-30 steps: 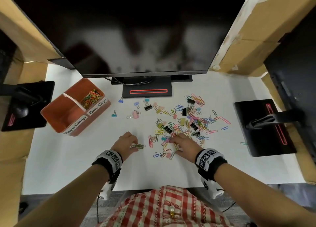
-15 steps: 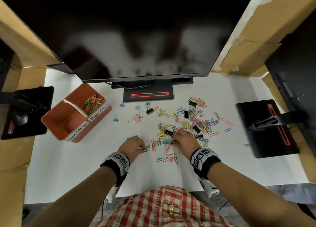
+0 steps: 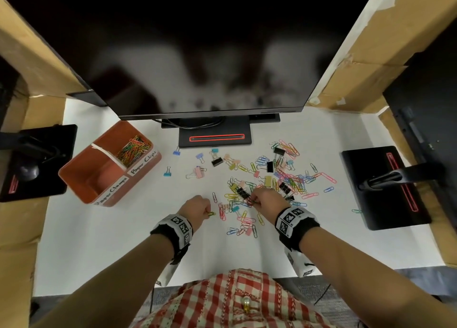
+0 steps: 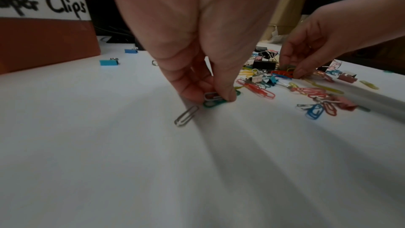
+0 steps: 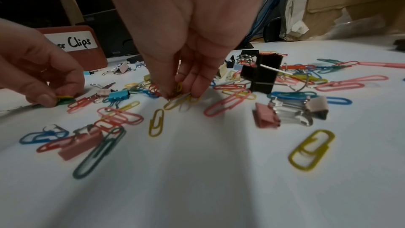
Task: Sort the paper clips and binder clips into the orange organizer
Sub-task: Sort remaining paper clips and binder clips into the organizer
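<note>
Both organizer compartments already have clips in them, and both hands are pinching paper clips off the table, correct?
Not quite. In the head view only the Paper Clips compartment of the orange organizer holds clips; the Paper Clamps compartment looks empty. The rest stands: the left hand and right hand each pinch paper clips at the table.

Bright overhead view, dim wrist views
Strong wide-angle bending at the edges; the white surface is evenly lit; wrist views darker, with streaked shadows and blurred foregrounds.

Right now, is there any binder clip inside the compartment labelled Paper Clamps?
No, the Paper Clamps compartment of the orange organizer shows only its bare bottom.
</note>
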